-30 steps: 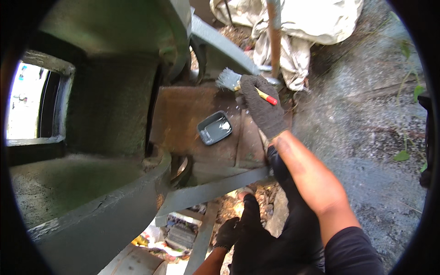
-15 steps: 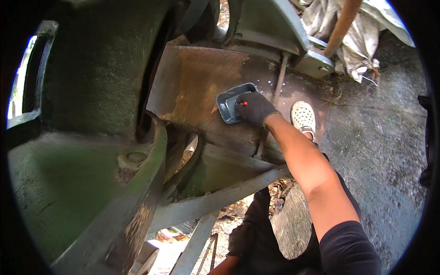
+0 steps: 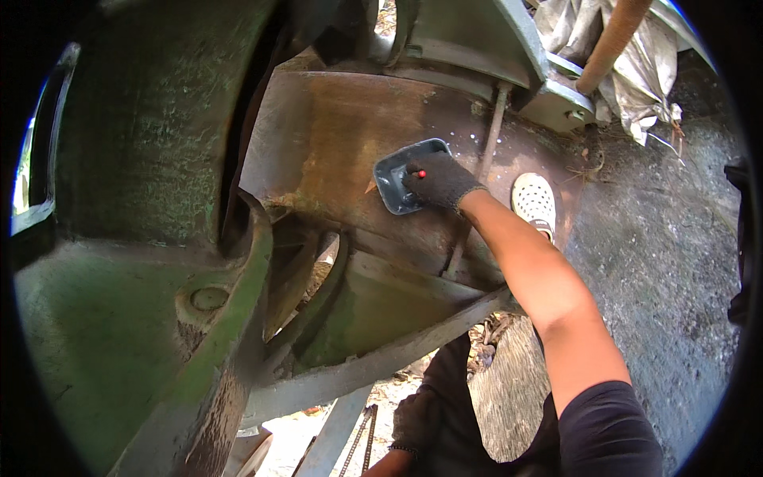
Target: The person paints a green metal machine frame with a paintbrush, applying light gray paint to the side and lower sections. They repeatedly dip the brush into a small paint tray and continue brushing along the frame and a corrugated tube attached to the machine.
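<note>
R hand [image 3: 439, 180] in a dark glove is gripping a red-tipped brush [image 3: 419, 173], dipping it in the grey tray [image 3: 393, 180]. Best dip lightly, w/ tray kept flat on the rusty panel [image 3: 334, 143]. L hand's grip: can't tell.

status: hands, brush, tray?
Right hand, dark glove, gripping a red-tipped brush handle, down in the grey tray on the rusty panel. Left hand barely in view at bottom edge; grip unclear. Nothing blocking the tray.

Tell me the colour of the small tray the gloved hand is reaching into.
The small tray is dark blue-grey; the head view shows it under the right hand.
</note>
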A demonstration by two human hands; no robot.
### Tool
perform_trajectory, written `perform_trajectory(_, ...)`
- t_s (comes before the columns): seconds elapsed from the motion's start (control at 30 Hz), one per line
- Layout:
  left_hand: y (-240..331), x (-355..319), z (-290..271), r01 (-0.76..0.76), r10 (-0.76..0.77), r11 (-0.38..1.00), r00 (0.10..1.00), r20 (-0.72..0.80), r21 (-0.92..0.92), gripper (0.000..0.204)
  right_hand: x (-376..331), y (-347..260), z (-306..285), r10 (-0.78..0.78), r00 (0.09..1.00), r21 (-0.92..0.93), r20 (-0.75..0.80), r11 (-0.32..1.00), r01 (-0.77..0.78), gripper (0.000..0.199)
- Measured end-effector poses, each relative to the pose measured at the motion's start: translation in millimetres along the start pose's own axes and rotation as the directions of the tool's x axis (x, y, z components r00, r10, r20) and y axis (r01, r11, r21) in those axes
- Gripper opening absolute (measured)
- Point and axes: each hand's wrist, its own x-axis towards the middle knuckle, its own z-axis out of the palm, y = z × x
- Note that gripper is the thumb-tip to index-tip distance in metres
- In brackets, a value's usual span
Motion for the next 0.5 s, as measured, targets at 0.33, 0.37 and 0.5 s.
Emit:
perform_trajectory(0.33,5,0,-14,-0.077,0.076,0.997,0.995,0.058,0.021,0.033,-77,16,-53,0.492,0.862,0.840,0.119,0.413,-0.352,0.035)
perform_trajectory(0.37,8,-1,-21,-0.044,0.033,0.996,0.988,0.151,0.072,0.034,-84,22,-46,0.529,0.821,0.908,0.218,0.198,-0.368,0.034)
perform_trajectory(0.5,48,-38,-87,-0.394,0.381,0.915,0.914,-0.138,-0.084,0.039,-102,40,-8,0.499,0.865,0.985,0.053,0.118,-0.128,0.032)
